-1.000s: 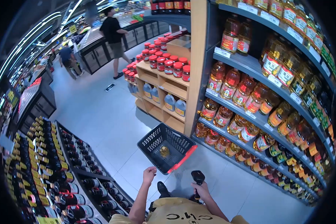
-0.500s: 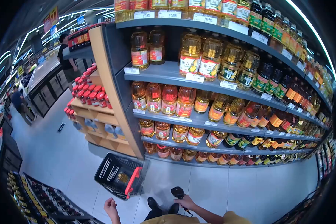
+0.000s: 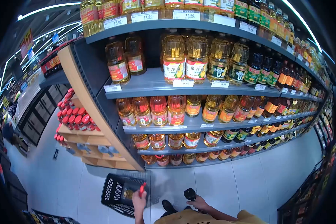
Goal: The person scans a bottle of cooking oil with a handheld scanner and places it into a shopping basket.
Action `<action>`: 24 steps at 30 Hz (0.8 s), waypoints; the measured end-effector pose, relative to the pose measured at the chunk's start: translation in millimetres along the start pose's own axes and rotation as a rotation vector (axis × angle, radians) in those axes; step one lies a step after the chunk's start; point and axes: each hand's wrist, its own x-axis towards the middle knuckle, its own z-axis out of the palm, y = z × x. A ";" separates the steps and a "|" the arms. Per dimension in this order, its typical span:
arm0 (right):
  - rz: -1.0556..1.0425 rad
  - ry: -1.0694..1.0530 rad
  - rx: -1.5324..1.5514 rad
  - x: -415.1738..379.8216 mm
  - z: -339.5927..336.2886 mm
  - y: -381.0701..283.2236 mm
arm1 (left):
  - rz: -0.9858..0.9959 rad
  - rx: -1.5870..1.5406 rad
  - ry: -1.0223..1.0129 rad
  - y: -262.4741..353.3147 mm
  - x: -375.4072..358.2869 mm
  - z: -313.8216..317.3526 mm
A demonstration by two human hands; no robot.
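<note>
My left hand is closed around the red handle of a black shopping basket on the floor. Through the basket's open top I see a yellowish item, too small to name. In my right hand is a black handheld scanner, its head pointing forward, away from my body. Both hands are low, in front of the shelves and near my shoes.
Shelves of bottled cooking oil with price tags rise ahead and curve right. A wooden rack with red-lidded jars stands left. More shelving borders the lower right. A person is at far left.
My left hand has moved right and taken hold of the basket handle. My right hand still has the scanner. The view has come nearer to the shelves and shifted.
</note>
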 end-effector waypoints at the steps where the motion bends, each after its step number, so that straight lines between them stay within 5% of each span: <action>1: 0.034 -0.007 -0.003 2.0 -2.3 -14.1 | 0.007 0.159 -0.106 9.1 2.6 3.2; 5: -0.093 0.044 -0.052 14.6 -0.6 -43.9 | -0.005 0.495 -0.093 -7.7 6.4 26.9; 8: -0.153 0.035 -0.052 28.0 -2.0 -45.4 | -0.238 0.332 -0.221 -31.1 17.6 21.1; 11: -0.102 -0.052 -0.119 42.6 -5.8 -44.0 | -0.261 0.351 -0.159 -40.1 17.0 24.4; 15: -0.214 -0.068 -0.183 69.7 -16.0 -25.2 | -0.338 0.143 -0.327 -1.2 20.1 0.7; 16: -0.221 -0.052 -0.183 70.0 -26.6 -28.2 | -0.314 0.354 -0.006 -4.0 19.4 22.4; 19: -0.235 -0.002 -0.215 76.0 -52.3 -32.6 | -0.265 0.392 -0.011 -8.0 13.6 23.4; 24: -0.251 -0.031 -0.027 96.0 -97.0 -20.6 | -0.486 0.424 -0.086 10.0 17.7 18.9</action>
